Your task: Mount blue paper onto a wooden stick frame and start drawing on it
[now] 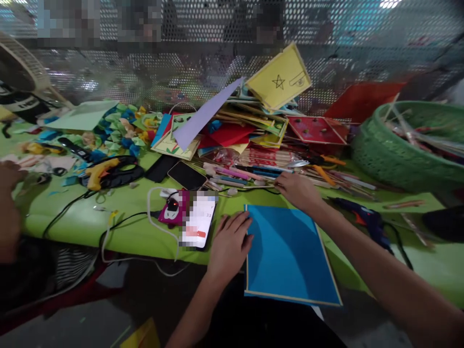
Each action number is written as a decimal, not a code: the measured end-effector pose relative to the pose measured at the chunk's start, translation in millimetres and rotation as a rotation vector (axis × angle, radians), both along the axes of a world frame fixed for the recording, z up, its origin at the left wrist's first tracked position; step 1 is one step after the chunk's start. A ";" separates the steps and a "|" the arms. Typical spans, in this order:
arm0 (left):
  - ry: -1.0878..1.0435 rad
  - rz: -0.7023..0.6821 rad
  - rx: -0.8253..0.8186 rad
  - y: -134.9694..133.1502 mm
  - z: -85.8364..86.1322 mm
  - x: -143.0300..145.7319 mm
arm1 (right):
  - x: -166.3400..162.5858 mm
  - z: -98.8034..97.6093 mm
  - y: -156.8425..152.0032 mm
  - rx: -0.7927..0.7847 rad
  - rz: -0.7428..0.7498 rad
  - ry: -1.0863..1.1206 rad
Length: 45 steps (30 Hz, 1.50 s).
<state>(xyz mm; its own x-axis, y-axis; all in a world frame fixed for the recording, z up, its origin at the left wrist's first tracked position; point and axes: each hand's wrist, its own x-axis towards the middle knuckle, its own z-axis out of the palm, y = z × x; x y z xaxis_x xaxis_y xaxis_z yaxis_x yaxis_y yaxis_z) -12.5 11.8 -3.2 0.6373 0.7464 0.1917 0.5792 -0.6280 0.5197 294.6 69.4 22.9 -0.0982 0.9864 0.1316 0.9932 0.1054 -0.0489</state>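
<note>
A blue card with thin pale strips along its edges lies at the front edge of the green table, overhanging it. My left hand rests at the card's left edge, fingers stretched out and holding nothing. Beyond the card, my right hand reaches into a row of pens and thin sticks, its fingers closed together. What they grip, if anything, is hidden. A lit phone lies left of my left hand, beside a purple pouch.
Decorated cards and coloured paper are piled at the back. A green basket stands right, near a dark blue glue gun. A yellow glue gun, cables and a dark phone lie left. Another person's hand shows far left.
</note>
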 end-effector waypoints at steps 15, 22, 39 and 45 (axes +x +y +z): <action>-0.015 0.004 -0.061 -2.6 7.2 1.2 | 7.8 14.5 -72.4 0.117 0.195 0.048; -0.011 0.000 -0.065 -2.8 7.3 1.3 | 7.5 3.9 -79.1 0.076 0.216 0.025; -0.011 -0.006 -0.068 -2.9 8.2 0.6 | 8.6 -4.8 -82.0 0.101 0.228 0.021; -0.007 -0.005 -0.052 -3.4 6.7 0.4 | 6.1 -7.9 -82.7 0.082 0.218 -0.010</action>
<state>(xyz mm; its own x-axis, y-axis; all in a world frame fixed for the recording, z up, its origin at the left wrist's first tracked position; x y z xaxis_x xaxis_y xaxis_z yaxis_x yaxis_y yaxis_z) -12.1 8.4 3.6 0.6398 0.7524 0.1565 0.5727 -0.6026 0.5558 300.7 -13.3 15.0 -0.3092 0.9279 0.2084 0.9471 0.3204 -0.0213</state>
